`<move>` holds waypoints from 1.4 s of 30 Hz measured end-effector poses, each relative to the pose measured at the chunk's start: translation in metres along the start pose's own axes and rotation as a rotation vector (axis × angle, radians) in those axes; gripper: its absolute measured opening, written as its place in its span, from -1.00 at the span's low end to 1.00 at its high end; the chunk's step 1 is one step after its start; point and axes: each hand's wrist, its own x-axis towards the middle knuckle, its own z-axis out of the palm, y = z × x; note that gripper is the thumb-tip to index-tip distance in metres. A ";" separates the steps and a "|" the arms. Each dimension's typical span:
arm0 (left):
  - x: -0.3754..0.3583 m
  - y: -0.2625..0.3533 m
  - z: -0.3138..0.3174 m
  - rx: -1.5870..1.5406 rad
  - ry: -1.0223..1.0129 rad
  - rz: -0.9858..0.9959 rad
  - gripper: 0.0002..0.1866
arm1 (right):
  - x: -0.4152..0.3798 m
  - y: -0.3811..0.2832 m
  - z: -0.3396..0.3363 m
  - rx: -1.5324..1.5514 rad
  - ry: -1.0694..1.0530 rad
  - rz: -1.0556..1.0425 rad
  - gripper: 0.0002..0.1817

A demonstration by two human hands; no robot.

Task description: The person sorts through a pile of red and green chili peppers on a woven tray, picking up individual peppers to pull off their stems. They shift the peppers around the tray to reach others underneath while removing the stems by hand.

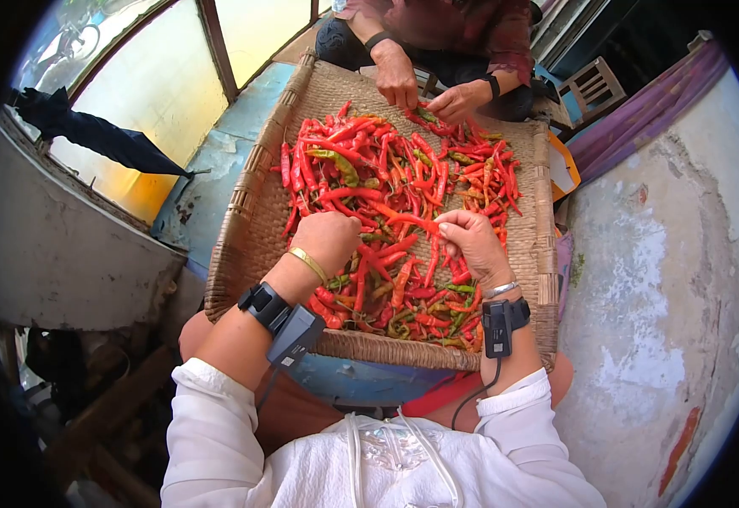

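Over the near half of a shallow woven basket (255,203), both my hands hang above a heap of mostly red chili peppers (403,173). My right hand (478,245) pinches a long red chili pepper (412,221) between thumb and fingers; the pepper points left. My left hand (329,240) is closed with its back towards me, left of that pepper. Whatever its fingers hold, if anything, is hidden. Some green and yellowish peppers (335,165) lie among the red ones.
Across the basket sits another person, whose two hands (427,89) work at the far peppers. A folded dark umbrella (111,140) leans at the left by the window panes. A worn plaster wall (640,279) and purple cloth (649,118) are at the right.
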 end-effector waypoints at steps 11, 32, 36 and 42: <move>-0.010 0.010 0.000 -0.026 -0.113 0.026 -0.78 | 0.049 0.056 0.047 -0.873 0.198 -0.288 -0.67; -0.001 0.004 -0.003 -0.053 -0.027 -0.041 -0.83 | 0.019 -0.001 0.010 0.071 0.144 -0.117 -0.58; -0.004 0.003 0.000 0.005 -0.184 -0.083 -0.84 | 0.019 0.021 0.053 -0.971 0.014 -0.195 -0.56; -0.004 0.000 0.012 0.004 -0.151 0.025 -0.84 | 0.018 0.050 0.085 -1.010 -0.058 -0.230 -0.73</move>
